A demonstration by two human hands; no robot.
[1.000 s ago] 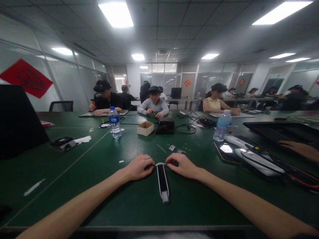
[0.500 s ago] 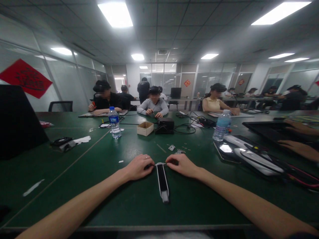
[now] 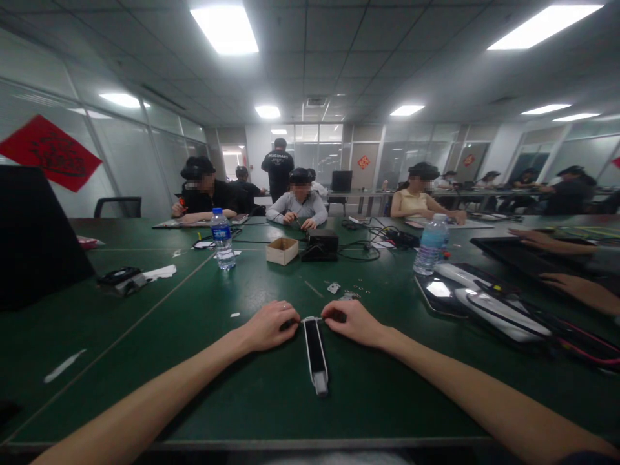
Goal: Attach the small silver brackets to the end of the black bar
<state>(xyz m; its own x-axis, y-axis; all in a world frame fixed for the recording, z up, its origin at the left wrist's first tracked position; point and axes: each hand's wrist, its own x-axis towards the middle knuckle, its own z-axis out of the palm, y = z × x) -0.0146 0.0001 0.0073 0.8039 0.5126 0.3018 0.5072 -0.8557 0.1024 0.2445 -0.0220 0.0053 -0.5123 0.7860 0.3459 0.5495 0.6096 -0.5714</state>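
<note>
On the green table in front of me lies a long, narrow frame (image 3: pixel 316 355) with pale sides and a dark middle; its kind I cannot make out. A grey block sits at its near end, and a thin crosspiece juts out on both sides of its far end. My left hand (image 3: pixel 274 325) is closed, thumb and fingers pinching the crosspiece's left tip. From the other side my right hand (image 3: pixel 353 323) pinches the right tip. The fingertips hide the very ends. Just beyond my right hand lie small metal parts (image 3: pixel 333 288) and several tiny rings.
Beyond the hands stand a wooden box (image 3: pixel 282 252), a black device (image 3: pixel 320 245) and a water bottle (image 3: pixel 223 239). To the right are another bottle (image 3: pixel 431 244), a tablet (image 3: pixel 440 290) with a white tool on it, and a co-worker's hands (image 3: pixel 581 290). Other people sit across the table.
My hands and the frame look unmoved. In the background a standing person has straightened up, and the co-worker's farther hand at the right has shifted left.
</note>
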